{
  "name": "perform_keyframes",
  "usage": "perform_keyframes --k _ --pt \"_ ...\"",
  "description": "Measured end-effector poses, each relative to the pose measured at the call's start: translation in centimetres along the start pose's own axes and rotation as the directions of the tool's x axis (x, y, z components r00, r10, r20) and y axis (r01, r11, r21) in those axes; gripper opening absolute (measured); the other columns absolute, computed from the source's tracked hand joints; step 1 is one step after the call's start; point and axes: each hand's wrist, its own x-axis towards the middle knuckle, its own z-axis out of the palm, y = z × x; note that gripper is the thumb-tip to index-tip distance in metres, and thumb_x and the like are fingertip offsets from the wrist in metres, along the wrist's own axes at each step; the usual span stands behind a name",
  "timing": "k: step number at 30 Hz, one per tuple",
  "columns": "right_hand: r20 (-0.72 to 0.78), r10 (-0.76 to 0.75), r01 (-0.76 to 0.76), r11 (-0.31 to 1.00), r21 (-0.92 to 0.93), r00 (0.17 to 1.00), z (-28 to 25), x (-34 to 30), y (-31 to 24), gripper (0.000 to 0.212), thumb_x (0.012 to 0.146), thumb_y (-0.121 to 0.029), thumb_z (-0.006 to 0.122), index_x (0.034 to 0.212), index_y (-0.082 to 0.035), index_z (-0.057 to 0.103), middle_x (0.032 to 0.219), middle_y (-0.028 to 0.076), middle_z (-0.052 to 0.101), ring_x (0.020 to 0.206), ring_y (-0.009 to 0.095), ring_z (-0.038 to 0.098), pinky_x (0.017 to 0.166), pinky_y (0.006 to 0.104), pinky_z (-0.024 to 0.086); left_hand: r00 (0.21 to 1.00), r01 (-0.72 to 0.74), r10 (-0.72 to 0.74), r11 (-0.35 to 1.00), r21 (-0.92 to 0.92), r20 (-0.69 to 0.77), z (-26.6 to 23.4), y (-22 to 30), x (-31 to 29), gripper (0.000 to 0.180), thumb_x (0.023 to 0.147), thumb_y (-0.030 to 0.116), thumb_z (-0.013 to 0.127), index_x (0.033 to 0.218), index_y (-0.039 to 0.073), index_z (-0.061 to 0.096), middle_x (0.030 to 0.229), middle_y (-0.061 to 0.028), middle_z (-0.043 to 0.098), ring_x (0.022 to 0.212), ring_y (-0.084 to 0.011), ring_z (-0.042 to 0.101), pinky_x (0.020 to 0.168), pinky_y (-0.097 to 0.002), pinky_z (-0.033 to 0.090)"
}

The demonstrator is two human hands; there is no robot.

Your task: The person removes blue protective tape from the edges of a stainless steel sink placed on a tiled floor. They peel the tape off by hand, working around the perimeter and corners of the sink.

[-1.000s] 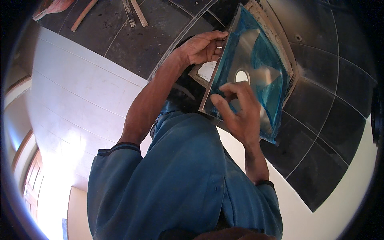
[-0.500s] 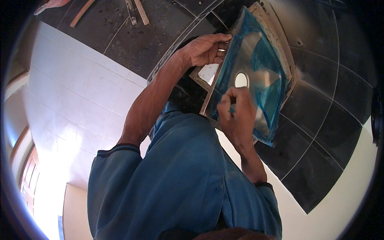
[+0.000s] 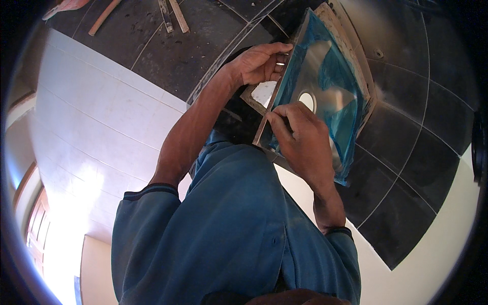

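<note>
My left hand (image 3: 262, 65) grasps the left edge of the metal sink (image 3: 314, 66), which lies tilted right of top centre in the frame; my fingertips go out of sight at that edge. My right hand (image 3: 307, 140) is half curled over the sink's lower left rim, thumb and forefinger close together. I cannot tell whether they pinch the blue film (image 3: 339, 71) or merely touch the rim. That same hand hides the lower part of the sink and some of its round hole (image 3: 307, 101). The film lies crumpled over much of the metal; any print on it would be too small for me to read. Black tiles (image 3: 401, 147) spread to the right and fade into the dark rim of the view. At upper left, two wooden strips (image 3: 175, 15) and a curved stick (image 3: 104, 18) are cut off by the top edge, as is a reddish thing (image 3: 66, 6) I cannot identify.
</note>
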Motion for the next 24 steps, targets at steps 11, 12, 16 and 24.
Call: perform_keyframes --k 11,12,16,24 --pt "-0.199 0.204 -0.173 0.971 0.164 0.959 1.9 -2.1 1.2 0.023 0.094 -0.018 0.077 0.097 -0.001 0.061 0.088 0.015 0.064 0.074 0.030 0.069 0.066 0.0422 0.054 1.000 0.003 -0.003 1.000 0.011 -0.031 0.3 -0.1 0.0 0.028 0.106 0.033 0.065 0.119 0.009 0.067 0.107 -0.0062 0.074 0.094 -0.0169 0.073 0.084 -0.0349 0.064" --pt "-0.171 0.243 -0.208 0.958 0.198 0.955 1.6 -2.2 1.2 0.025 0.094 -0.020 0.078 0.097 -0.001 0.061 0.088 0.015 0.064 0.074 0.029 0.069 0.066 0.0418 0.054 1.000 0.004 -0.004 1.000 -0.002 -0.018 0.1 -0.2 0.1 0.028 0.106 0.033 0.065 0.120 0.009 0.067 0.107 -0.0062 0.074 0.093 -0.0168 0.073 0.084 -0.0348 0.064" --pt "-0.144 0.250 -0.205 0.941 0.270 0.957 0.2 -1.0 -0.4 0.028 0.097 -0.025 0.076 0.096 0.000 0.062 0.088 0.016 0.065 0.075 0.030 0.069 0.067 0.0422 0.053 1.000 0.011 -0.011 1.000 0.000 -0.006 -0.4 -0.2 0.2 0.028 0.106 0.033 0.064 0.120 0.008 0.067 0.107 -0.0063 0.074 0.092 -0.0166 0.072 0.083 -0.0343 0.064" --pt "0.147 0.149 -0.162 0.983 0.083 0.978 -0.7 1.1 0.3 0.025 0.099 -0.023 0.071 0.094 0.000 0.063 0.087 0.020 0.067 0.077 0.034 0.069 0.069 0.0441 0.053 0.999 0.010 -0.009 1.000 0.028 -0.039 0.4 0.1 -0.2 0.028 0.107 0.032 0.063 0.120 0.008 0.067 0.106 -0.0062 0.074 0.092 -0.0161 0.073 0.081 -0.0326 0.064"
